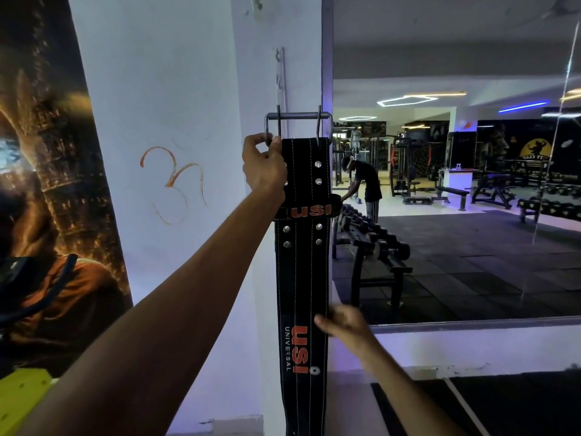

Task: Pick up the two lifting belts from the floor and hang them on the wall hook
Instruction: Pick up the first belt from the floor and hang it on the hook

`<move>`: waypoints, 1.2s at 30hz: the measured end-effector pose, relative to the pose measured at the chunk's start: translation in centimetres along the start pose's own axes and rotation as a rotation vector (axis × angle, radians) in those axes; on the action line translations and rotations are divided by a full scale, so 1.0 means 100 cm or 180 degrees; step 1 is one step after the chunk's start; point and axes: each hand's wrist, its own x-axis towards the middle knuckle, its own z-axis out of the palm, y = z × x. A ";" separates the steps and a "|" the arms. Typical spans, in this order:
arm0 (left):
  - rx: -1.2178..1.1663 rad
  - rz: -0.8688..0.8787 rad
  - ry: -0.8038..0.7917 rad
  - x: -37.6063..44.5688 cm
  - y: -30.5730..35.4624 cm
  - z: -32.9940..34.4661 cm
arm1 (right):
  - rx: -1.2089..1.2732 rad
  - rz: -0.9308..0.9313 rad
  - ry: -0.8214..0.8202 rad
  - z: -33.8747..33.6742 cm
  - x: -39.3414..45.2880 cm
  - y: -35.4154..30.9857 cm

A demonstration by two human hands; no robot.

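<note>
A black lifting belt (302, 278) with red "USI" lettering hangs straight down in front of the white wall corner. Its steel buckle (298, 116) is at the top, just below a white strip of wall hooks (280, 77). My left hand (265, 166) is raised and grips the belt's top left edge at the buckle. My right hand (344, 320) is lower down and pinches the belt's right edge near the lettering. Only one belt is clearly visible; a loop with "USI" wraps around it at mid height.
A large mirror (456, 184) fills the wall to the right and reflects a dumbbell rack (374, 247), benches and a person. A dark poster (47, 184) covers the wall at left. A black floor mat (471, 404) lies at lower right.
</note>
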 end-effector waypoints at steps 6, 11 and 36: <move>0.0121 0.0052 0.0108 0.000 0.002 -0.001 | 0.0113 -0.1206 0.0895 -0.032 0.048 -0.178; 0.0099 0.0132 -0.0004 -0.005 -0.001 0.000 | 0.0316 -0.1352 0.0654 -0.027 0.077 -0.261; 0.0435 -0.0407 -0.1727 -0.103 -0.144 -0.104 | 0.1138 -0.1440 0.1122 -0.021 0.097 -0.266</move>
